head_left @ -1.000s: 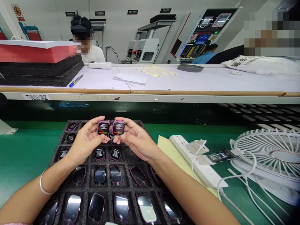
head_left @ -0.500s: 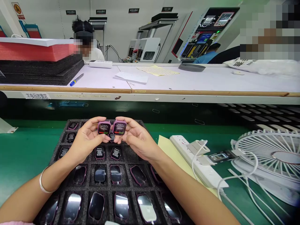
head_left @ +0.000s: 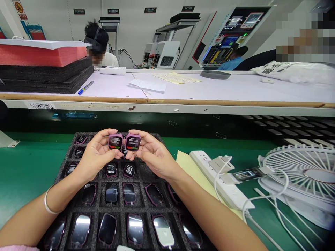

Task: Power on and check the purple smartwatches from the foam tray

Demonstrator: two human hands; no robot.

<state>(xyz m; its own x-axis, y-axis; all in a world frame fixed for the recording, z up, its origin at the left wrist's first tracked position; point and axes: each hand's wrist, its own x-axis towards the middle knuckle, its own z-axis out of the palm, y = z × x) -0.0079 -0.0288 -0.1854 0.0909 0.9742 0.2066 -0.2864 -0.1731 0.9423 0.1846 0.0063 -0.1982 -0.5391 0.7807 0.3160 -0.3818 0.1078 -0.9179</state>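
Observation:
My left hand [head_left: 101,150] grips a smartwatch [head_left: 115,142] with a purple case, its lit screen showing text and a red-green bar. Beside it, my right hand [head_left: 153,151] holds a second purple smartwatch [head_left: 133,142] by its edges, also lit with text. Both are raised side by side above a black foam tray [head_left: 120,205]. In the tray's compartments lie several more watches; a lit watch [head_left: 111,169] shows white text, while a nearer watch [head_left: 108,229] has a dark screen. My forearms hide some compartments.
Right of the tray, a white power strip [head_left: 222,181] rests partly on yellow paper [head_left: 187,164], near loose cables and a white fan [head_left: 309,174]. A shelf [head_left: 183,94] crosses behind, bearing stacked foam [head_left: 44,76] and a pen [head_left: 86,88]. Other people are beyond it.
Both hands and their watches stay nearly in place. Beyond the shelf, the head of the person at the left has shifted slightly to the right.

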